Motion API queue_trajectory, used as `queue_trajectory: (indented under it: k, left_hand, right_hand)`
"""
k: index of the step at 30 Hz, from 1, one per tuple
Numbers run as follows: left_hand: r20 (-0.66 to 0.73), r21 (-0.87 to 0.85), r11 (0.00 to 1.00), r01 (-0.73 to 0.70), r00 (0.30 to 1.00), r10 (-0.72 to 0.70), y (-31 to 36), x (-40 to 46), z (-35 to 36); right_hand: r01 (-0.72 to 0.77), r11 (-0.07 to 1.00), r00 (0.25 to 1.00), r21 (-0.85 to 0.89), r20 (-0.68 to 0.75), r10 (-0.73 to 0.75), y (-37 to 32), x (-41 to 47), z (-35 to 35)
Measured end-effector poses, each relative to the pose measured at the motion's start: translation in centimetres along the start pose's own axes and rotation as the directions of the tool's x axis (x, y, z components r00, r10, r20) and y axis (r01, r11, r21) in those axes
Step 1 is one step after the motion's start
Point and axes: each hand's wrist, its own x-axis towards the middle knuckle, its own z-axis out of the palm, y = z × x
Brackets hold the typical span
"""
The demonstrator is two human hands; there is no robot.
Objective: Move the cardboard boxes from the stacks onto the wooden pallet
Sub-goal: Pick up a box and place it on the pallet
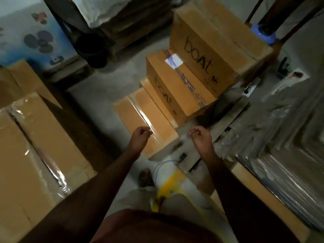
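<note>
While we stand between loads, our left hand and right hand hang out front, fingers loosely curled and grasping nothing. Ahead, three cardboard boxes step upward: a low taped box, a middle "boat" box and a tall one. We cannot tell whether a pallet lies beneath. Likely we are reaching in; next, both hands must grip a box's sides.
</note>
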Motion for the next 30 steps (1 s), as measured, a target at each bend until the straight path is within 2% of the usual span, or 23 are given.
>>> queue_trajectory:
  k: [7, 13, 16, 19, 23, 25, 28, 30]
  left_hand:
    - [-0.125, -0.099, 0.974, 0.205, 0.968, -0.217, -6.0, 5.7, 0.4]
    - [-0.227, -0.198, 0.896, 0.398, 0.870, -0.437, -13.7, 11.8, 1.7]
    - [-0.259, -0.207, 0.853, 0.480, 0.814, -0.521, -18.1, 15.3, 3.6]
    - [-0.310, -0.179, 0.840, 0.512, 0.781, -0.542, -22.9, 18.5, 5.5]
    - [-0.313, -0.141, 0.817, 0.559, 0.757, -0.573, -29.0, 22.7, 7.4]
    - [-0.312, -0.154, 0.779, 0.608, 0.718, -0.622, -31.6, 24.0, 7.9]
    - [-0.197, -0.256, 0.690, 0.678, 0.662, -0.723, -33.2, 25.0, 9.0]
    - [-0.143, -0.274, 0.667, 0.693, 0.656, -0.741, -34.3, 25.7, 9.3]
  right_hand:
    - [-0.091, 0.982, 0.987, -0.165, 0.116, 0.111, 5.2, 7.1, 4.8]
    - [0.008, 0.910, 0.939, -0.414, 0.315, 0.135, 12.2, 14.6, 10.0]
    - [-0.042, 0.902, 0.905, -0.430, 0.366, 0.216, 15.6, 18.6, 13.2]
    - [-0.089, 0.900, 0.888, -0.428, 0.376, 0.266, 19.4, 21.9, 16.3]
    - [-0.102, 0.854, 0.889, -0.511, 0.338, 0.308, 24.8, 25.4, 20.0]
    - [-0.139, 0.827, 0.893, -0.545, 0.292, 0.343, 27.0, 26.6, 21.1]
    - [-0.202, 0.826, 0.874, -0.526, 0.284, 0.394, 29.6, 28.2, 22.1]
    - [-0.231, 0.836, 0.864, -0.498, 0.291, 0.412, 30.9, 28.7, 22.5]
